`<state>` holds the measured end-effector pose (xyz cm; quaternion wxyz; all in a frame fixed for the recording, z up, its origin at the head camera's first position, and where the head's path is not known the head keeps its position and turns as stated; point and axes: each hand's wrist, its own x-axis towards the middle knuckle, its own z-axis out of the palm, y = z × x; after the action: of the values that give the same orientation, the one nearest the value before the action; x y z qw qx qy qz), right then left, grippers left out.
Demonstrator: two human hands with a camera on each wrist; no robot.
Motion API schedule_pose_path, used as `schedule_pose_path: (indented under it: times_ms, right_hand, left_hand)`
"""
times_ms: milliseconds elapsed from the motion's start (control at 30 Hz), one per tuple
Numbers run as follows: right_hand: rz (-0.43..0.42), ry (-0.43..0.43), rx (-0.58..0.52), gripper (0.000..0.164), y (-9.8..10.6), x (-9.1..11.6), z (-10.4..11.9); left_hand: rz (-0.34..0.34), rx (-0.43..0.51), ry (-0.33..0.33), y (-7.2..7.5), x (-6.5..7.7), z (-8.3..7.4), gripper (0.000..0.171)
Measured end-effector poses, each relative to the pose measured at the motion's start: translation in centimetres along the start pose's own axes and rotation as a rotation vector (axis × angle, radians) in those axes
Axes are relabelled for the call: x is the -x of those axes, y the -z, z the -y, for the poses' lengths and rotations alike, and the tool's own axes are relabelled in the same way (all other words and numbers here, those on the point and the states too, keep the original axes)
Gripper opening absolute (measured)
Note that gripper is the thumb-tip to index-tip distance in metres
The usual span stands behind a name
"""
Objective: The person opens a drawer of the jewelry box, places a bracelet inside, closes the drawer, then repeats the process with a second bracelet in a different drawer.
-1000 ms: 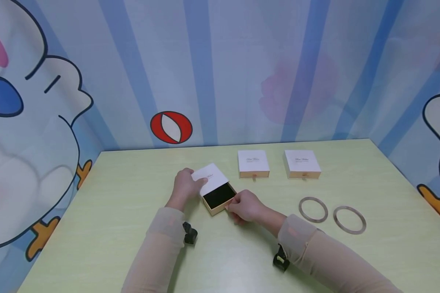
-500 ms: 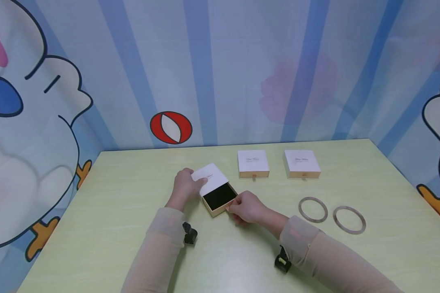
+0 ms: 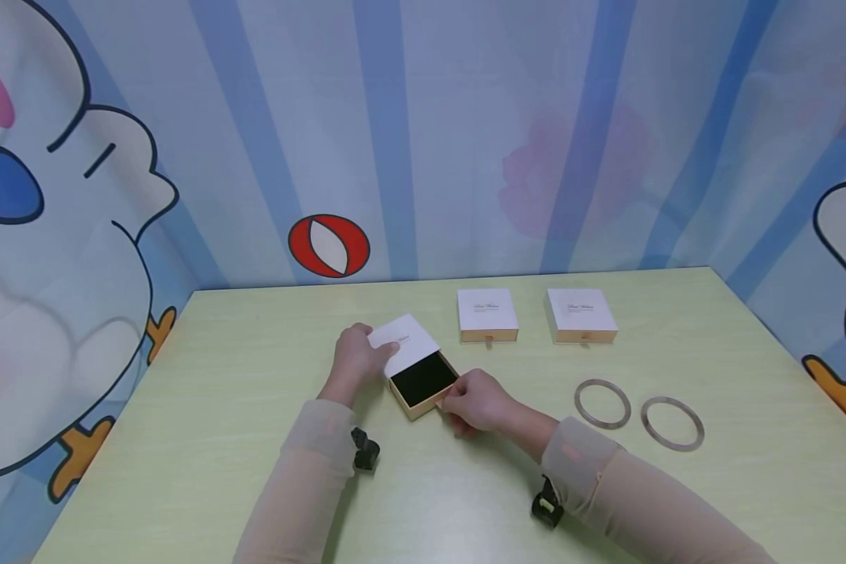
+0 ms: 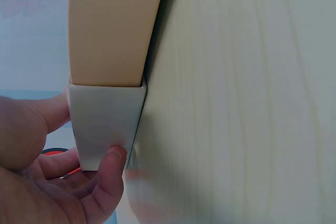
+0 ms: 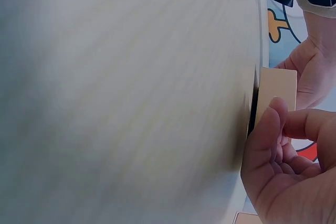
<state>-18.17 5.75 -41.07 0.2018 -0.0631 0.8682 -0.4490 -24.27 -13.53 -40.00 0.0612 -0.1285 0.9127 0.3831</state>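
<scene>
A small gift box has a white sleeve (image 3: 406,341) with printed lettering and a tan drawer (image 3: 424,377) lined in black. The drawer sticks partway out of the sleeve toward the front right; nothing is seen in it. My left hand (image 3: 356,362) grips the sleeve, thumb on top. In the left wrist view its fingers (image 4: 107,177) curl around the sleeve's end, and the tan drawer side (image 4: 113,30) shows beyond. My right hand (image 3: 479,401) pinches the drawer's front between thumb and forefinger; the fingers hide the exact spot held. Two pale bangles, left (image 3: 602,403) and right (image 3: 672,424), lie flat nearby.
Two more white-topped boxes, one behind the hands (image 3: 487,315) and one farther right (image 3: 581,316), stand shut with small tabs facing front. The light wooden table (image 3: 254,337) ends at a blue striped cartoon backdrop (image 3: 451,157).
My right hand has drawn the drawer slightly farther out of the sleeve, toward the front right. The left hand and sleeve stay where they were.
</scene>
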Motion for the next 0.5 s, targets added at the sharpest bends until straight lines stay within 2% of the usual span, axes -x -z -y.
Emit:
schedule_pose_path:
  times_ms: [500]
  right_hand:
    - [0.010,0.001,-0.007,0.034,0.01,0.30,-0.45]
  left_hand:
    - [0.005,0.003,0.014,-0.09,-0.02,-0.02,0.059]
